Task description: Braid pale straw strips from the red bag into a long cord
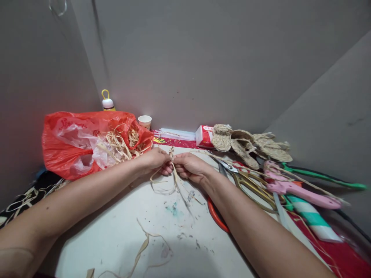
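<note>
Both hands meet over the far part of the white work surface (121,224). My left hand (159,160) is closed, with its fingertips pinching a pale raffia strand (175,175). My right hand (189,165) is closed on the same strand, right beside the left fingertips. A small twisted brown bit (171,150) pokes up between the fingertips. From the hands the strand hangs down in a loose loop onto the surface. The exact grip at the fingertips is too small to make out. Another long strand (142,247) lies near the front.
At left, a red plastic bag (69,154) holds loose raffia. Behind stand a paper cup (145,121), a bottle (108,103), glue sticks (176,134) and a tissue pack (204,136). At right lie woven pieces (246,144), gold-handled scissors (252,185) and a pink glue gun (304,193).
</note>
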A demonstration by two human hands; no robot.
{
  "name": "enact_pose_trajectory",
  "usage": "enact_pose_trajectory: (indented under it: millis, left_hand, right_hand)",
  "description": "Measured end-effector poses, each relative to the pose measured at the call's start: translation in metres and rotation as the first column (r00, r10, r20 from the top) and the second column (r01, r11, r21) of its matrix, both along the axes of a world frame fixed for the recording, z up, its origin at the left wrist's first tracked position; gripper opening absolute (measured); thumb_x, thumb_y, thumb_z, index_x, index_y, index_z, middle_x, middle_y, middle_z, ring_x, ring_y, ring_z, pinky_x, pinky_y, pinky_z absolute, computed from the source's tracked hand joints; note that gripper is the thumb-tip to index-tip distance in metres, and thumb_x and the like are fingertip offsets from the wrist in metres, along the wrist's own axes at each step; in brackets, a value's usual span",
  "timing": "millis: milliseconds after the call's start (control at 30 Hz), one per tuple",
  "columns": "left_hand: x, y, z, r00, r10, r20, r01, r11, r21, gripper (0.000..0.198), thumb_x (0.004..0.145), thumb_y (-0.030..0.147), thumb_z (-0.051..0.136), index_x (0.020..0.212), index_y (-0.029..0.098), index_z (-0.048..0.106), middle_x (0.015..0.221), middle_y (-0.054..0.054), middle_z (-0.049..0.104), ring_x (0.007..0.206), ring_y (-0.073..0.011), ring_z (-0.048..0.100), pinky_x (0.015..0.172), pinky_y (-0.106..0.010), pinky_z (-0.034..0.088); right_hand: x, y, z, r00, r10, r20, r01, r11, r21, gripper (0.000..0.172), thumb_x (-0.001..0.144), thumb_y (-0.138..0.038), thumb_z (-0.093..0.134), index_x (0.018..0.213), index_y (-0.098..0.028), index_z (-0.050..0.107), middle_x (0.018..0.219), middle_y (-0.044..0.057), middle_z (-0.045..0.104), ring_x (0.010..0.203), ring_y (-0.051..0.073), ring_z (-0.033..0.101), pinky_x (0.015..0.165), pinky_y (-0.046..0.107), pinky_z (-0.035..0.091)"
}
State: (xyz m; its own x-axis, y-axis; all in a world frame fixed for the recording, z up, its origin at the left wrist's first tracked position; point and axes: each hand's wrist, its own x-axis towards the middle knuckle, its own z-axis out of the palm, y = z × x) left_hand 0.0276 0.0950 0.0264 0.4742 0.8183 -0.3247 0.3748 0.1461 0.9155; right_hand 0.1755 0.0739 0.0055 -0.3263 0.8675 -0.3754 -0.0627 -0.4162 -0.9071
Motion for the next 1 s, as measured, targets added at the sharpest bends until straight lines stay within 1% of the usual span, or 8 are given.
enact_pose_trajectory:
  millis: [100, 167, 233, 333, 433, 533, 767, 1000]
  left_hand:
    - [0.002, -0.002, -0.008, 0.998, -0.014, 0.053, 0.018, 0.996, -0.084, 0.022, 0.084, 0.012, 0.038, 0.064, 0.014, 0.049, 0.052, 0.003, 0.047, 0.036, -0.0042, 0.035, 0.038, -0.018, 0.029]
    - [-0.001, -0.004, -0.01, 0.998, -0.011, 0.068, 0.018, 0.995, -0.094, 0.02, 0.083, 0.013, 0.04, 0.064, 0.014, 0.048, 0.05, 0.006, 0.039, 0.034, -0.0025, 0.025, 0.035, -0.017, 0.019]
    - [-0.004, -0.004, -0.011, 0.998, -0.002, 0.064, 0.007, 0.997, -0.075, 0.021, 0.083, 0.014, 0.042, 0.063, 0.015, 0.047, 0.047, 0.007, 0.035, 0.032, -0.0025, 0.021, 0.034, -0.019, 0.014]
    - [-0.006, -0.002, -0.013, 0.999, 0.017, 0.03, -0.016, 1.0, -0.017, 0.021, 0.08, 0.012, 0.043, 0.06, 0.016, 0.046, 0.044, 0.008, 0.032, 0.03, -0.0029, 0.021, 0.034, -0.02, 0.012]
    - [-0.006, 0.001, -0.016, 1.0, 0.018, -0.016, -0.017, 0.999, 0.033, 0.018, 0.077, 0.009, 0.046, 0.061, 0.014, 0.05, 0.043, 0.007, 0.035, 0.03, -0.0024, 0.023, 0.034, -0.02, 0.011]
    - [-0.007, 0.004, -0.018, 0.999, -0.002, -0.043, 0.004, 0.998, 0.055, 0.014, 0.075, 0.007, 0.049, 0.064, 0.013, 0.055, 0.045, 0.007, 0.039, 0.031, -0.0022, 0.026, 0.034, -0.019, 0.012]
    - [-0.01, 0.009, -0.018, 0.996, -0.077, -0.041, 0.076, 0.997, -0.024, 0.015, 0.075, 0.009, 0.045, 0.064, 0.015, 0.054, 0.044, 0.007, 0.033, 0.029, -0.0043, 0.024, 0.032, -0.021, 0.012]
    - [-0.009, 0.012, -0.014, 0.996, -0.082, -0.025, 0.079, 0.991, -0.112, 0.015, 0.076, 0.017, 0.047, 0.062, 0.014, 0.053, 0.042, 0.007, 0.03, 0.031, -0.0043, 0.021, 0.033, -0.021, 0.011]
  right_hand:
    - [0.002, 0.001, 0.0, 1.0, 0.017, 0.026, -0.017, 1.0, -0.003, 0.017, 0.069, -0.017, 0.061, 0.058, -0.015, 0.049, 0.038, -0.01, 0.031, 0.034, 0.002, 0.017, 0.033, 0.016, 0.011]
    - [0.002, 0.001, 0.0, 0.999, 0.033, 0.043, -0.033, 0.999, -0.005, 0.018, 0.069, -0.018, 0.063, 0.059, -0.016, 0.049, 0.039, -0.011, 0.029, 0.034, 0.002, 0.017, 0.033, 0.016, 0.011]
    - [0.002, 0.0, 0.001, 0.996, 0.057, 0.065, -0.057, 0.998, -0.004, 0.023, 0.068, -0.019, 0.064, 0.057, -0.018, 0.044, 0.039, -0.011, 0.029, 0.034, 0.002, 0.017, 0.034, 0.017, 0.01]
    - [0.003, -0.001, 0.001, 0.989, 0.092, 0.116, -0.094, 0.996, 0.007, 0.024, 0.07, -0.022, 0.063, 0.057, -0.018, 0.044, 0.039, -0.011, 0.028, 0.034, 0.003, 0.016, 0.034, 0.018, 0.01]
    - [0.004, -0.001, 0.001, 0.974, 0.107, 0.201, -0.116, 0.993, 0.036, 0.016, 0.073, -0.023, 0.06, 0.062, -0.017, 0.05, 0.039, -0.011, 0.027, 0.033, 0.004, 0.016, 0.034, 0.019, 0.01]
    - [0.003, -0.003, 0.002, 0.948, 0.096, 0.302, -0.128, 0.988, 0.086, 0.015, 0.075, -0.025, 0.06, 0.064, -0.017, 0.053, 0.039, -0.011, 0.029, 0.033, 0.004, 0.018, 0.034, 0.02, 0.012]
    - [0.0, -0.006, 0.002, 0.84, 0.017, 0.543, -0.178, 0.953, 0.246, 0.023, 0.078, -0.034, 0.057, 0.064, -0.017, 0.051, 0.046, -0.008, 0.035, 0.041, 0.007, 0.024, 0.04, 0.022, 0.017]
    - [0.0, -0.004, -0.002, 0.714, -0.086, 0.695, -0.281, 0.874, 0.397, 0.017, 0.077, -0.024, 0.053, 0.063, -0.016, 0.054, 0.058, -0.003, 0.05, 0.057, 0.011, 0.04, 0.053, 0.023, 0.029]
